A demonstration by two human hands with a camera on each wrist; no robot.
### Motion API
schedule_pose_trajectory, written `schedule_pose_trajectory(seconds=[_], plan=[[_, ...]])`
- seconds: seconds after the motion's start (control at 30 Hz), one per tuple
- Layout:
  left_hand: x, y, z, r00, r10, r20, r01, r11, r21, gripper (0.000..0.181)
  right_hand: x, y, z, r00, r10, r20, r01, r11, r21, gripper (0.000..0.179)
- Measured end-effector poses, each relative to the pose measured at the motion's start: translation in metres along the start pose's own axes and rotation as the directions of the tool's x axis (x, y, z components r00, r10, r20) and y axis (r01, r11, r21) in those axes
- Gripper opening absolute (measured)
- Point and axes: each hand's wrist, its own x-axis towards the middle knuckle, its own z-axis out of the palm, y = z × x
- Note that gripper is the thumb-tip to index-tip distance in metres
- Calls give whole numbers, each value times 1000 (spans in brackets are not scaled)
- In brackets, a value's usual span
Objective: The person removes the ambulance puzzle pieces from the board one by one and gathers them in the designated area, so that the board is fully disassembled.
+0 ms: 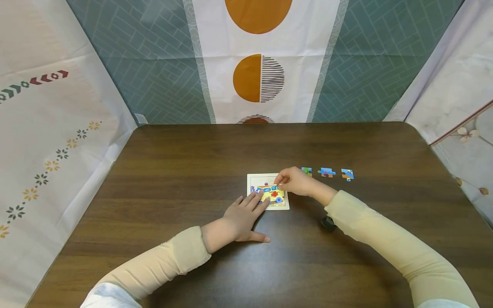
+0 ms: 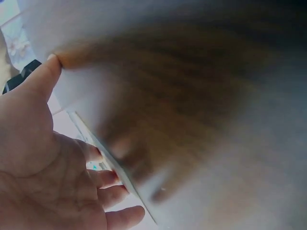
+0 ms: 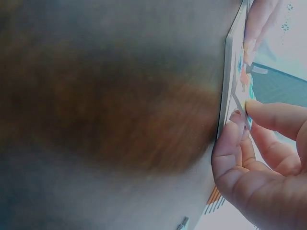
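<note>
A square jigsaw puzzle tray with a pale rim lies on the table. Colourful pieces in its lower part form a yellow vehicle with a red cross and blue windows. My left hand is spread with its thumb out on the tabletop, its straight fingertips resting over the tray's lower left part. At the tray's right side, my right hand pinches a puzzle piece between thumb and fingers. That piece stands tilted at the rim in the right wrist view. The fingers hide much of it from the head view.
Beyond the right hand lie three loose puzzle pieces in a row: a green and blue one, a blue one and a blue and orange one. The brown table meets patterned cloth at its far edge.
</note>
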Motion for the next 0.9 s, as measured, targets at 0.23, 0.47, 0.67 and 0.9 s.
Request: schedule_pose_trajectory(seconds=[0.23,0.47,0.67,0.9], plan=[[2,6,-5,999,15,-31,-14,999,33,101,-2,0,0,1000,-5,-18,5,1000,-9,11],[6,18,-5,1000,-9,-27,13,992,129,94,-2,1,1,999,-18,-29,17,1000,-16,10],[9,23,-7,999,-29,-20,32,989,146,91,-1,3,-2,1000,-13,-13,14,1000,28,11],[8,21,-9,999,-40,-13,41,992,117,86,4,5,-8,996,71,57,-80,983,166,16]])
